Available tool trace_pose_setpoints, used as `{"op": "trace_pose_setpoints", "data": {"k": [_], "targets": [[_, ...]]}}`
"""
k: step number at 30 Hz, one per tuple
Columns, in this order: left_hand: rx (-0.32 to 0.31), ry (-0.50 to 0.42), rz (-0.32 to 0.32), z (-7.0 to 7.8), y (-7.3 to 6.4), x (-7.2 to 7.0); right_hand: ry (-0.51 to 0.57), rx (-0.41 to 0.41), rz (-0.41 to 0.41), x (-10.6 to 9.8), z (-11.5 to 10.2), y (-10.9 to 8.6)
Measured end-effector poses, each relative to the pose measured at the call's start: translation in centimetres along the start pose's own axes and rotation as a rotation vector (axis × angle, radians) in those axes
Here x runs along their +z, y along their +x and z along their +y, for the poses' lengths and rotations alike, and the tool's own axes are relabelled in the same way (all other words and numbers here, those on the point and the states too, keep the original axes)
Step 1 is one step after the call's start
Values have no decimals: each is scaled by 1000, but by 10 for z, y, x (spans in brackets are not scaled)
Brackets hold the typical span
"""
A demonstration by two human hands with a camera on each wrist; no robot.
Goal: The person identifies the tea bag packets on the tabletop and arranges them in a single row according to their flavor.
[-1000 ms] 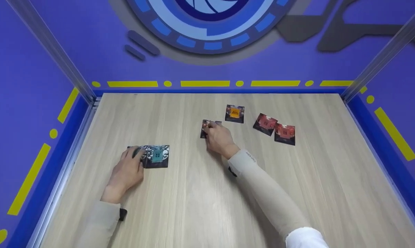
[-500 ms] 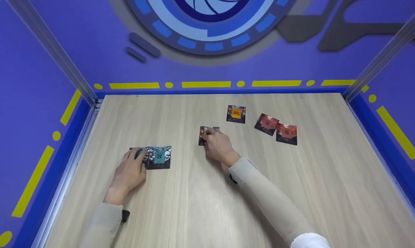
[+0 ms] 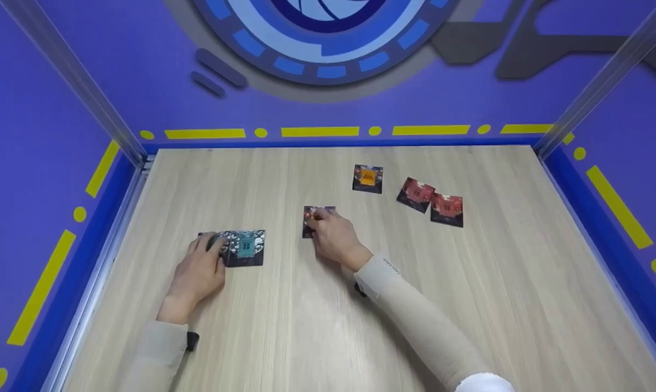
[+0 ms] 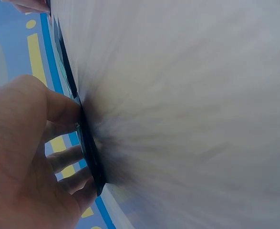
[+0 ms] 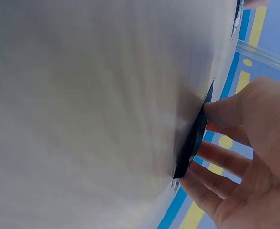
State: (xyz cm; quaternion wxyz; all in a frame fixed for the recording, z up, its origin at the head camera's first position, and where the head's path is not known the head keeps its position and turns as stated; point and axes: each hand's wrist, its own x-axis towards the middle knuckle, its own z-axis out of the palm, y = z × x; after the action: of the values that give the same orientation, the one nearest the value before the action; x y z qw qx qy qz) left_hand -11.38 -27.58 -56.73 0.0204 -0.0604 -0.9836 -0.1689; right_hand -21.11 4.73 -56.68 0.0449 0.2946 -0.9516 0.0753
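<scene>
Over a flat square packet (image 3: pixel 218 246) with a dark and white pattern lies my left hand (image 3: pixel 196 272), its fingers bent around the packet in the left wrist view. Its right edge meets a similar packet with a teal label (image 3: pixel 246 247). Near the table's middle, my right hand (image 3: pixel 336 237) holds another dark, square packet (image 3: pixel 308 222) with some orange showing. The right wrist view has this dark packet (image 5: pixel 193 143) between thumb and fingers, low at the tabletop. My right hand hides most of its printed face.
Toward the back lies a packet with an orange label (image 3: pixel 368 178). Farther right, two red packets (image 3: pixel 416 194) touch at a corner. Blue printed walls (image 3: pixel 317 114) enclose the wooden table (image 3: pixel 349 337) at the back and sides.
My right hand has slid its packet toward the front and slightly left, away from the orange-labelled one. My left hand stays on its packet.
</scene>
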Motion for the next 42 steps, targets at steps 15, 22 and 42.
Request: {"op": "trace_pose_setpoints", "data": {"k": [15,22,42], "targets": [[-10,-2,-18,1,0,-1,-30,-43,-33,0,-25,-5],[-2,14,-18,1,-1,-1,-48,-62,-18,3,-36,-5],[20,-6,16,1,0,-2,-29,-105,-12,5,-68,-5]]}}
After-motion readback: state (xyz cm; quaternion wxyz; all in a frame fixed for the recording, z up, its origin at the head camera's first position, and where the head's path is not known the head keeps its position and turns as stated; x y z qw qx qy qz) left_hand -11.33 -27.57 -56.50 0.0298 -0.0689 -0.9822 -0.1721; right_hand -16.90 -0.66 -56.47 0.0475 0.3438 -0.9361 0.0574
